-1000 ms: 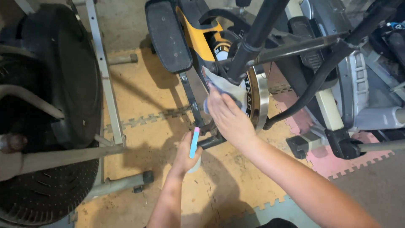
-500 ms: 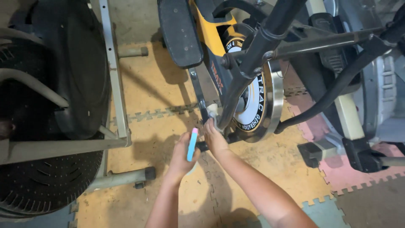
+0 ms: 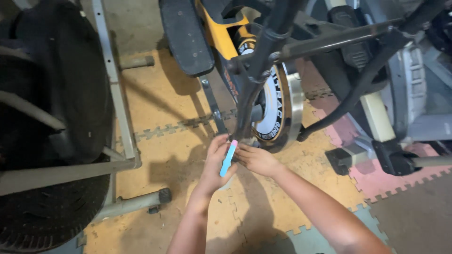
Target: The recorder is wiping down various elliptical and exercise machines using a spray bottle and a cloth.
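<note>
Blue-and-pink stick (image 3: pixel 228 158) sits in the left hand's (image 3: pixel 216 162) closed grip, right hand's (image 3: pixel 256 160) fingers loosely curled beside it.

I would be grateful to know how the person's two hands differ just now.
The left hand holds a slim blue stick with a pink tip; the right hand holds nothing visible. The left arm comes from below, the right slants in from the lower right. Both meet beside the bike's flywheel.

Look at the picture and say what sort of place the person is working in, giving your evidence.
Probably a home gym or a store of exercise machines. An exercise bike with a chromed flywheel stands on interlocking foam floor mats, and a fan-wheel machine is beside it. The left hand holds a small blue and pink tool.
</note>
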